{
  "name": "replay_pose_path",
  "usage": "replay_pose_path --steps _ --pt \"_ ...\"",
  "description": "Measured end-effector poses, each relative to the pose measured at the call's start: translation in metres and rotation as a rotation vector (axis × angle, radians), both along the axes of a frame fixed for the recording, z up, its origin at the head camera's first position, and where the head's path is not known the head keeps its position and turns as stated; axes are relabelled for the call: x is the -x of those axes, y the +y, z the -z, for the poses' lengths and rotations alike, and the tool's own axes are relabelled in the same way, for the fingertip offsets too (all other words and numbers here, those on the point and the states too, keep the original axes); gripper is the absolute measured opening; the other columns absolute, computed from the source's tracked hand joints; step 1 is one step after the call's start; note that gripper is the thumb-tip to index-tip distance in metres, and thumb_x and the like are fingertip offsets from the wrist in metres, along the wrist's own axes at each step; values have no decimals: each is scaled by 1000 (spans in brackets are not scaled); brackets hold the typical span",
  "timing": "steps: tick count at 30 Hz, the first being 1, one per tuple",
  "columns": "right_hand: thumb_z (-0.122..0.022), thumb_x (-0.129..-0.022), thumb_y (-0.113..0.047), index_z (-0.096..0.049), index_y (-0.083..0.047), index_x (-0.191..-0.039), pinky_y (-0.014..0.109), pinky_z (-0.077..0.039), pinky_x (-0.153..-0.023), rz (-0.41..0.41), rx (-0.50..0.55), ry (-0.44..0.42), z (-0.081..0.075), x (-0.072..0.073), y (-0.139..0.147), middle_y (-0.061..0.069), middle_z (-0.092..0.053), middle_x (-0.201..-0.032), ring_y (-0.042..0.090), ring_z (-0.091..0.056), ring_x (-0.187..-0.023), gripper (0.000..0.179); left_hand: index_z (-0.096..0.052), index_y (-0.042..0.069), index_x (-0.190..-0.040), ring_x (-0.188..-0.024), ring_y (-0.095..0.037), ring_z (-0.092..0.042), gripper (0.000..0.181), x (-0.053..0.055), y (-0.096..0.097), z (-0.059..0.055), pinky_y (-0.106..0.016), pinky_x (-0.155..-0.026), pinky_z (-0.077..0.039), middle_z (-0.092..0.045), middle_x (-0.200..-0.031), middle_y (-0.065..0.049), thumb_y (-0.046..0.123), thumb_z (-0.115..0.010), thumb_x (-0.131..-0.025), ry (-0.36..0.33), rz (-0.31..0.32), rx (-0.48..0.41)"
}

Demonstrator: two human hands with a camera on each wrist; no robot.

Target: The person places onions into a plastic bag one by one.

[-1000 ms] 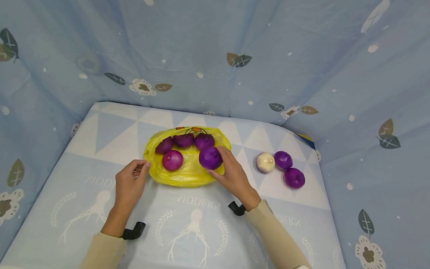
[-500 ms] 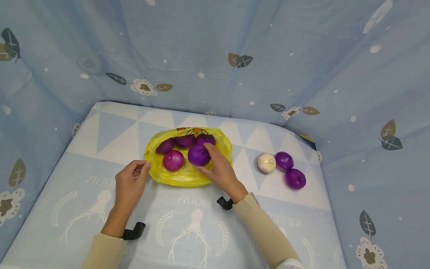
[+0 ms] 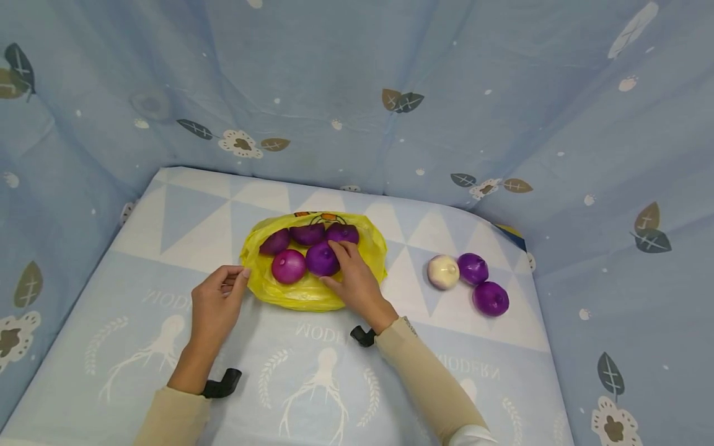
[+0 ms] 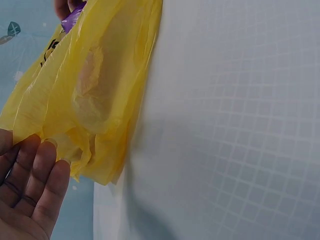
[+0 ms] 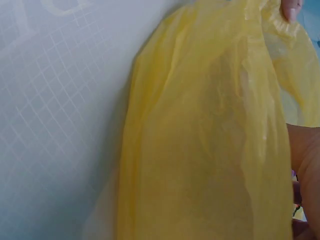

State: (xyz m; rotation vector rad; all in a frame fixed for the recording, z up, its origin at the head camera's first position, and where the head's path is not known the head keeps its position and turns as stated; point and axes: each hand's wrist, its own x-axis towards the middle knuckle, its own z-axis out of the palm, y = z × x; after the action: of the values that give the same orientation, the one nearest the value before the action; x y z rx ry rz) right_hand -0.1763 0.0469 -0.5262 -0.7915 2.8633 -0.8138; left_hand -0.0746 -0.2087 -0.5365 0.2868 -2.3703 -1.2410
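Observation:
A yellow plastic bag [image 3: 301, 300] lies with its mouth spread, onions showing inside. My left hand [image 3: 217, 306] pinches its left rim between thumb and forefinger; in the left wrist view the other fingers [image 4: 50, 192] stay off the film. Inside the bag, my right hand [image 3: 359, 285] holds a purple onion [image 3: 321, 259] by its right side. Just left of it sits a magenta onion [image 3: 288, 267]. Behind these, several dark purple onions [image 3: 308, 233] line the back, partly covered by the bag. In the right wrist view the bag's front wall [image 5: 200, 140] hides most of that hand.
To the right on the patterned tablecloth [image 3: 223, 347] sit a white onion [image 3: 443, 272] and two purple onions, one behind [image 3: 473, 269] and one in front [image 3: 491, 298]. A blue patterned curtain [image 3: 312, 74] surrounds the table. Each wrist carries a black mount [image 3: 222, 383].
My right hand has carried the purple onion left and slightly down inside the bag, up beside the magenta one. The left hand keeps its place on the rim.

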Motion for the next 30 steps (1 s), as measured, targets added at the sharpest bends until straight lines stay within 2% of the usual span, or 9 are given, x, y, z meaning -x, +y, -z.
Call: replay_pose_path --steps 5,13,18,25,30 --pt "-76 -83 -38 -33 -17 -149 32 -43 -101 6 -16 5 4 1 -3 5 -39 -141 19 -51 -120 81 -69 6 -100 -74 -11 -59 20 0 0 -1 -6 -64 -44 -69 -91 -4 25 -66 -93 -2 0 1" --pt "-77 -82 -36 -34 -6 -146 28 -39 -105 -11 26 -15 11 1 -9 7 -42 -138 18 -48 -122 83 -69 6 -100 -73 -11 -59 20 1 0 0 -5 -65 -44 -69 -90 -3 24 -67 -92 4 -3 7" --pt "-77 -83 -35 -36 -6 -145 29 -40 -104 -17 38 -25 16 1 -11 6 -42 -136 17 -49 -120 80 -69 5 -99 -73 -11 -60 19 1 0 1 -5 -65 -44 -69 -88 -3 22 -67 -92 10 -6 8" --pt "-75 -84 -38 -33 -14 -150 30 -44 -100 -13 10 -32 21 0 -12 5 -39 -137 19 -51 -116 82 -69 5 -99 -73 -11 -60 19 1 -1 1 -5 -66 -44 -69 -88 -3 22 -67 -92 19 -2 9" --pt "-76 -83 -38 -33 -14 -150 30 -46 -97 -20 30 -17 23 1 -12 5 -43 -132 17 -52 -111 82 -69 5 -99 -73 -11 -59 19 2 -1 1 -5 -66 -44 -69 -89 -4 22 -67 -92 20 1 13"
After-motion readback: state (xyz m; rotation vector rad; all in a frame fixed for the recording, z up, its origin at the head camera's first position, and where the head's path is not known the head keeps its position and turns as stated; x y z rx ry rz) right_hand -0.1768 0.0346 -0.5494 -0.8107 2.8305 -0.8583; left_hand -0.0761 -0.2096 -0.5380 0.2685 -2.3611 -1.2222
